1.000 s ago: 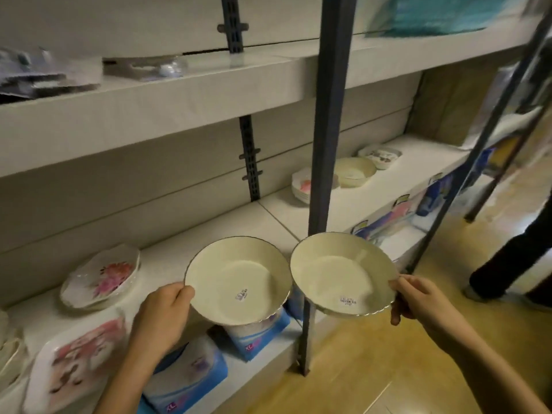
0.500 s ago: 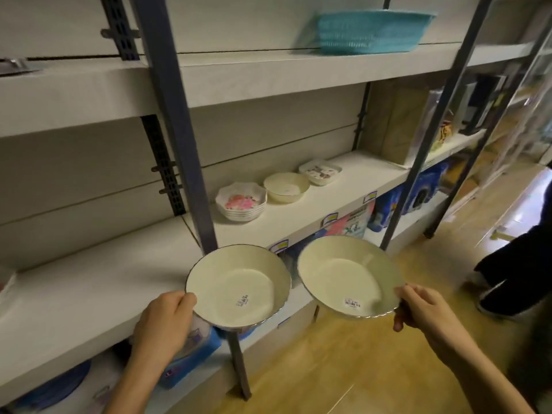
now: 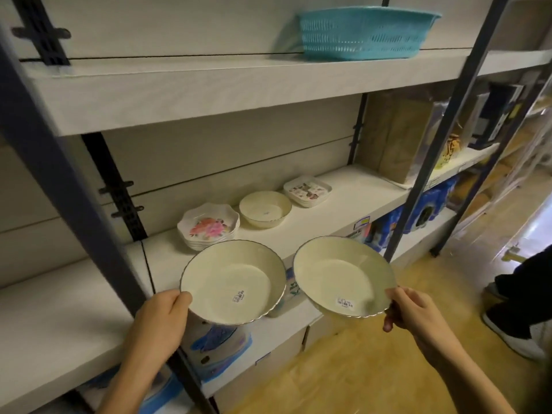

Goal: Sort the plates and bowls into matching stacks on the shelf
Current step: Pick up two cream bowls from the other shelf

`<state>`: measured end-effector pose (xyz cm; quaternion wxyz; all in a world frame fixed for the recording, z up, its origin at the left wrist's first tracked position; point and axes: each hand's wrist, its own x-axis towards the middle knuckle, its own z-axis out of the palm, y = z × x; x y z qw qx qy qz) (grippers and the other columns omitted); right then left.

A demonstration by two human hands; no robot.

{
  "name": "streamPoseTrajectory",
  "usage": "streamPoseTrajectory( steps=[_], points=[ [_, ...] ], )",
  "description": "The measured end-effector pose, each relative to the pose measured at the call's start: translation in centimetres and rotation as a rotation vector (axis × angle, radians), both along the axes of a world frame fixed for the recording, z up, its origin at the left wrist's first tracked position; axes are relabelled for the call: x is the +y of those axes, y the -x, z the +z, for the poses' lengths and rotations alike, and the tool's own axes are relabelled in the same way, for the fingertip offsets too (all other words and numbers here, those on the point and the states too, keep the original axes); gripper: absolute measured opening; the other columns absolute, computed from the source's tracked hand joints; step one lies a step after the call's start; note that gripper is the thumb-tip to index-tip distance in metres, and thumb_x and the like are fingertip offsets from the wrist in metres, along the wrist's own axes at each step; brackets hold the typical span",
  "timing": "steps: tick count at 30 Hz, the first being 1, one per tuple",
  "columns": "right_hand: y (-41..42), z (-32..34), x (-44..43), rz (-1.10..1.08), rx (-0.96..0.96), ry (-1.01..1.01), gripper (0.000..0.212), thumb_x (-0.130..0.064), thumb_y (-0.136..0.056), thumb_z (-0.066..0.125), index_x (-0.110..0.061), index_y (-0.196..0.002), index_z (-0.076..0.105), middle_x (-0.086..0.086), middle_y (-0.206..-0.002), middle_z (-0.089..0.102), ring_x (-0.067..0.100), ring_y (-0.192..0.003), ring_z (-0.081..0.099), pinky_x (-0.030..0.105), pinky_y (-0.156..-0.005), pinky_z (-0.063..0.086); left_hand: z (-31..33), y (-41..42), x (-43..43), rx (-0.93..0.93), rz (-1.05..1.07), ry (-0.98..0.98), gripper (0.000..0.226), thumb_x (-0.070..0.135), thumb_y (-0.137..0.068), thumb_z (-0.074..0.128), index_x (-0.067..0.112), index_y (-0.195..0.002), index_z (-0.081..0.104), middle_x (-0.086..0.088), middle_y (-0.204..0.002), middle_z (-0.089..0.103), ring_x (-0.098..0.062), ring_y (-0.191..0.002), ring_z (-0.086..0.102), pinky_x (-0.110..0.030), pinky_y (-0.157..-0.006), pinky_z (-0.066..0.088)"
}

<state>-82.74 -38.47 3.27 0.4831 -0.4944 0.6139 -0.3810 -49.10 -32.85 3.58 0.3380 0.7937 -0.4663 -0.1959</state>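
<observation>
I hold two matching cream bowls with dark scalloped rims in front of the shelf. My left hand (image 3: 158, 318) grips the left bowl (image 3: 230, 279) by its near-left rim. My right hand (image 3: 415, 312) pinches the right bowl (image 3: 340, 273) at its near-right rim. Both carry a barcode sticker inside. On the middle shelf (image 3: 313, 231) behind them sit a stack of flower-printed scalloped plates (image 3: 209, 227), a cream bowl of the same kind (image 3: 264, 208) and a stack of square printed plates (image 3: 307, 190).
A dark upright post (image 3: 89, 234) rises at the left and another (image 3: 442, 150) at the right. A teal basket (image 3: 364, 32) stands on the upper shelf. Blue packs (image 3: 218, 345) lie on the low shelf. Another person's legs (image 3: 519, 297) stand on the wooden floor at right.
My view has swung right along the shelf, so the sorted stacks now lie straight ahead and closer. Both hands keep the same hold on the two bowls.
</observation>
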Motion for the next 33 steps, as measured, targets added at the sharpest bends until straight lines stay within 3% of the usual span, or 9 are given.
streamPoseTrajectory(
  steps=[6,10,17,20,23,29,33],
  points=[
    [0.3,-0.8,-10.0,0.107,0.028,-0.019,0.026,-0.011,-0.096,0.040,0.002,-0.078,0.054,0.004,-0.045,0.053,0.014,-0.042,0.047,0.030,-0.052,0.031,0.1,0.4,-7.6,-0.020,0.084,0.020,0.042,0.012,-0.091,0.045,0.012,-0.049,0.041,-0.007,-0.052,0.043,-0.021,-0.054,0.041,-0.032,-0.053,0.030],
    [-0.9,-1.8,-15.5,0.152,0.048,0.007,0.029,-0.012,-0.096,0.041,0.002,-0.075,0.054,0.003,-0.041,0.054,0.017,-0.046,0.051,0.033,-0.058,0.039,0.3,0.8,-11.3,0.001,0.168,0.052,0.042,0.013,-0.091,0.046,0.012,-0.050,0.041,-0.007,-0.053,0.043,-0.022,-0.055,0.039,-0.031,-0.055,0.028],
    [-3.8,-2.7,-23.4,0.287,0.009,0.046,0.031,-0.008,-0.095,0.039,-0.001,-0.069,0.053,0.009,-0.047,0.054,0.005,-0.036,0.049,0.011,-0.042,0.037,0.3,0.8,-14.5,0.020,0.338,0.066,0.031,0.013,-0.092,0.045,0.010,-0.063,0.055,-0.017,-0.070,0.057,-0.032,-0.073,0.052,-0.038,-0.069,0.041],
    [-5.5,-3.6,-27.3,0.342,-0.016,0.058,0.033,-0.007,-0.094,0.040,-0.006,-0.062,0.050,0.002,-0.044,0.053,0.013,-0.040,0.053,0.014,-0.044,0.038,0.1,0.9,-14.7,0.010,0.452,0.060,0.030,0.013,-0.093,0.046,0.003,-0.067,0.055,-0.018,-0.071,0.057,-0.033,-0.073,0.051,-0.036,-0.068,0.038],
    [-7.6,-4.3,-30.8,0.439,0.017,0.041,0.035,-0.008,-0.094,0.039,-0.009,-0.061,0.050,0.000,-0.041,0.055,0.020,-0.050,0.056,0.021,-0.053,0.038,0.3,1.6,-14.4,0.007,0.547,0.061,0.022,0.018,-0.093,0.047,0.010,-0.075,0.055,-0.012,-0.074,0.056,-0.028,-0.074,0.050,-0.035,-0.071,0.040],
    [-11.8,-5.2,-35.6,0.590,0.065,-0.001,0.030,-0.009,-0.094,0.039,-0.007,-0.068,0.053,0.004,-0.052,0.056,0.016,-0.050,0.054,0.025,-0.056,0.039,-1.0,2.5,-14.2,0.000,0.728,-0.009,0.028,0.023,-0.092,0.048,0.010,-0.068,0.054,-0.008,-0.068,0.058,-0.033,-0.071,0.056,-0.042,-0.069,0.047],
    [-13.0,-5.9,-37.0,0.661,0.102,-0.021,0.035,-0.014,-0.098,0.038,-0.010,-0.066,0.051,0.004,-0.055,0.054,0.016,-0.052,0.052,0.023,-0.053,0.038,-1.0,4.4,-14.9,-0.013,0.759,0.069,0.026,0.018,-0.093,0.049,0.017,-0.067,0.051,-0.008,-0.069,0.055,-0.027,-0.071,0.051,-0.042,-0.072,0.044]
  ],
)
